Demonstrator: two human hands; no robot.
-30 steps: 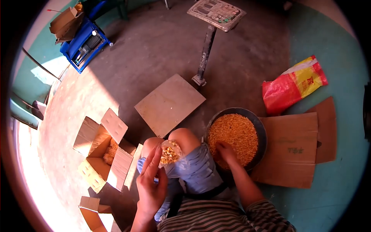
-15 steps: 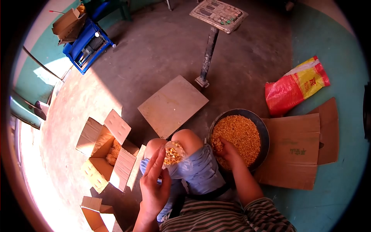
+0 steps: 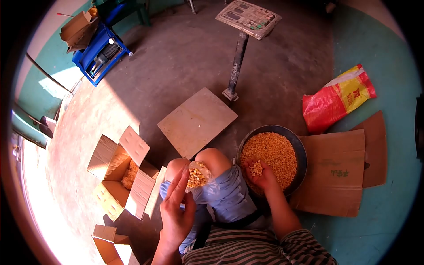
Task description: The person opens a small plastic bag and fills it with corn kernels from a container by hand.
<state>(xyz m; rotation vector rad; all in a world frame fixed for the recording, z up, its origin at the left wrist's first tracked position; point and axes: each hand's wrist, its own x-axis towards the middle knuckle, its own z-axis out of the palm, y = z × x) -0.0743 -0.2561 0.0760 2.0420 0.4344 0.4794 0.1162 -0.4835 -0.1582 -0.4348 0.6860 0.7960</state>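
Observation:
My left hand (image 3: 176, 212) is raised in front of my knees, its fingers pointing up along a clear plastic bag (image 3: 213, 189) that it holds. Yellow corn kernels (image 3: 197, 177) fill part of the bag; the far fingers are hidden. Palm up, my right hand (image 3: 263, 180) cups a small heap of corn kernels (image 3: 256, 168). It is over the near left part of a round dark basin (image 3: 303, 159), which holds many more loose kernels (image 3: 276, 148).
A platform scale (image 3: 198, 121) with a display on a post (image 3: 238, 62) stands ahead. Open cardboard boxes (image 3: 112, 190) are at the left. Flattened cardboard (image 3: 329, 176) and a red and yellow sack (image 3: 329, 108) lie right. A blue machine (image 3: 99, 53) stands far left.
My right hand has turned palm up and lifted a handful of kernels from the heap in the basin. My left hand and the bag have stayed nearly still.

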